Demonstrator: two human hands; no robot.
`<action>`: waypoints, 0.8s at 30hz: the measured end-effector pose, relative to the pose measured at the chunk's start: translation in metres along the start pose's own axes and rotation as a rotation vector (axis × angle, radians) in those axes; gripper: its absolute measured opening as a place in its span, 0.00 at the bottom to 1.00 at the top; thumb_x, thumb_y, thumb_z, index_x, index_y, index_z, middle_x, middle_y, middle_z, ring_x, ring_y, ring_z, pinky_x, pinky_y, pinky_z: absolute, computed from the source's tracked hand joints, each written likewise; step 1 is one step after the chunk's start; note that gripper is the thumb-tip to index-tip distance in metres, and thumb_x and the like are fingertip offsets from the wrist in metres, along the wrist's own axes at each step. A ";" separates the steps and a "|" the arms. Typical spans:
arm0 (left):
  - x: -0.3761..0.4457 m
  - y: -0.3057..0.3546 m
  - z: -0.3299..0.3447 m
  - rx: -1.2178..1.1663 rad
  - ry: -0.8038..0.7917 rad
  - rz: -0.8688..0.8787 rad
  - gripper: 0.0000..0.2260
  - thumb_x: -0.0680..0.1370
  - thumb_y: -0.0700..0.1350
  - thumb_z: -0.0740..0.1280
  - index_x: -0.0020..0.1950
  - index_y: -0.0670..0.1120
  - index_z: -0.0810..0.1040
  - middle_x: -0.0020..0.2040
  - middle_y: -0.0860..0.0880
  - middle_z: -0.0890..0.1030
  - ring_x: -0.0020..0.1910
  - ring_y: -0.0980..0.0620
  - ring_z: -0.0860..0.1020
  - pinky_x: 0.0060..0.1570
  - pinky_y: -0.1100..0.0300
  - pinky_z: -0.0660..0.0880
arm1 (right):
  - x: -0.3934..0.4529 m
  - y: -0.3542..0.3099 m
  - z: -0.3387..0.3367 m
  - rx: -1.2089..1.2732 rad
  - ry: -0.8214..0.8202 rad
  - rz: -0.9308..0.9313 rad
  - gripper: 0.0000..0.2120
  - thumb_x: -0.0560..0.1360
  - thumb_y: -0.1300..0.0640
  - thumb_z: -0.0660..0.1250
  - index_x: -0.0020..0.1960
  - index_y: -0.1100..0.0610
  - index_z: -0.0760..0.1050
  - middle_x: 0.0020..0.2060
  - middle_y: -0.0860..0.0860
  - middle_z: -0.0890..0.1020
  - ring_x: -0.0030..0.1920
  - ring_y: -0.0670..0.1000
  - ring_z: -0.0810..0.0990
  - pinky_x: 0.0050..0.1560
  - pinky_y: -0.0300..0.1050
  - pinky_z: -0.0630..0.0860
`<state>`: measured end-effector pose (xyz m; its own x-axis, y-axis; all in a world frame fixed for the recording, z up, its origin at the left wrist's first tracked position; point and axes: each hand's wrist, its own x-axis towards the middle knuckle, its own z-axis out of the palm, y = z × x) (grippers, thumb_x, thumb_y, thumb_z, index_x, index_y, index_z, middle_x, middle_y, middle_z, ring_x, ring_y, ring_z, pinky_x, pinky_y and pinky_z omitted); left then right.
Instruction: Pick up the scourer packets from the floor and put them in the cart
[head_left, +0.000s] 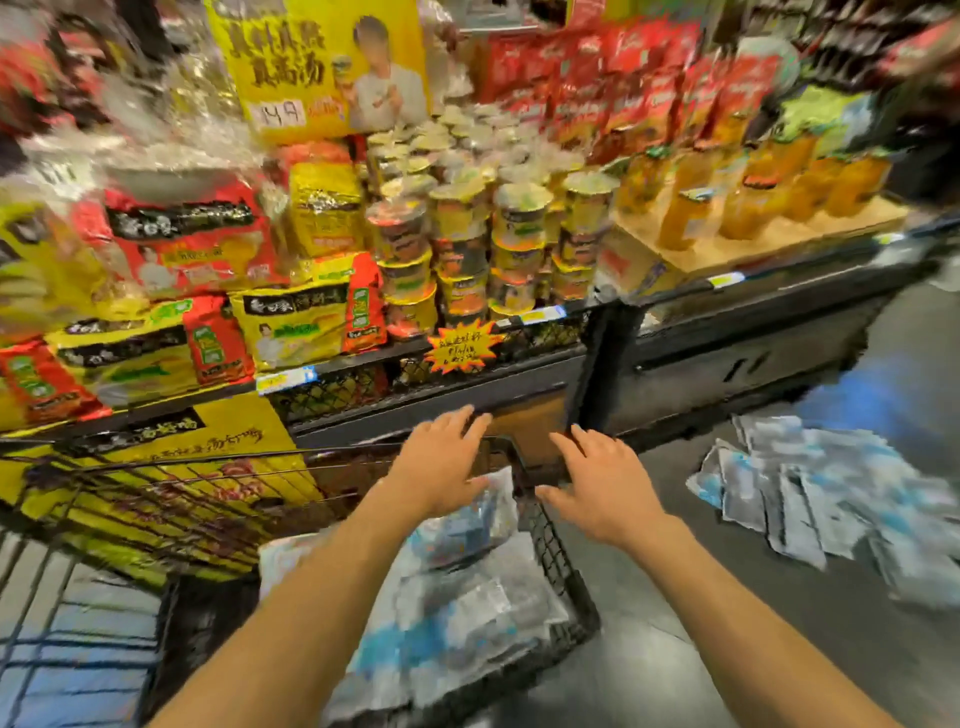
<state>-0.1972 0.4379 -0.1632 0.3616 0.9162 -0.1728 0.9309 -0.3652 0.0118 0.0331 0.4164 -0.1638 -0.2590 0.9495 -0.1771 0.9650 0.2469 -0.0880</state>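
A black mesh cart stands in front of me with several white-and-blue scourer packets piled inside. My left hand hovers over the cart's far end, fingers spread and holding nothing. My right hand hangs just right of the cart's rim, also spread and holding nothing. More scourer packets lie scattered on the grey floor to the right. The picture is blurred by motion.
A low shelf unit packed with instant noodle bags and cups runs across the view behind the cart. Orange drink bottles stand on a wooden platform at the right. A second wire cart is at the left.
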 end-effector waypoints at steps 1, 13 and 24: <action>0.007 0.026 -0.006 0.004 0.003 0.039 0.40 0.81 0.65 0.61 0.84 0.46 0.49 0.84 0.41 0.52 0.81 0.41 0.56 0.78 0.44 0.60 | -0.020 0.025 -0.005 0.007 0.011 0.045 0.41 0.78 0.27 0.52 0.84 0.50 0.54 0.83 0.55 0.58 0.82 0.58 0.57 0.80 0.57 0.57; 0.157 0.395 -0.097 0.006 0.157 0.477 0.40 0.80 0.67 0.60 0.84 0.49 0.50 0.84 0.44 0.53 0.83 0.45 0.54 0.80 0.46 0.55 | -0.278 0.382 -0.054 0.059 0.164 0.796 0.44 0.74 0.26 0.48 0.81 0.51 0.61 0.78 0.56 0.68 0.77 0.58 0.66 0.74 0.55 0.64; 0.295 0.574 -0.088 0.037 0.077 0.688 0.38 0.79 0.69 0.60 0.83 0.52 0.55 0.84 0.45 0.55 0.81 0.44 0.59 0.76 0.44 0.60 | -0.331 0.532 -0.041 0.194 0.195 1.112 0.43 0.74 0.24 0.53 0.80 0.50 0.61 0.78 0.53 0.67 0.78 0.56 0.65 0.75 0.52 0.62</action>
<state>0.4484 0.5131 -0.1212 0.8730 0.4829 -0.0676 0.4867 -0.8715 0.0602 0.6338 0.2418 -0.1116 0.7609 0.6415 -0.0980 0.6292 -0.7662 -0.1306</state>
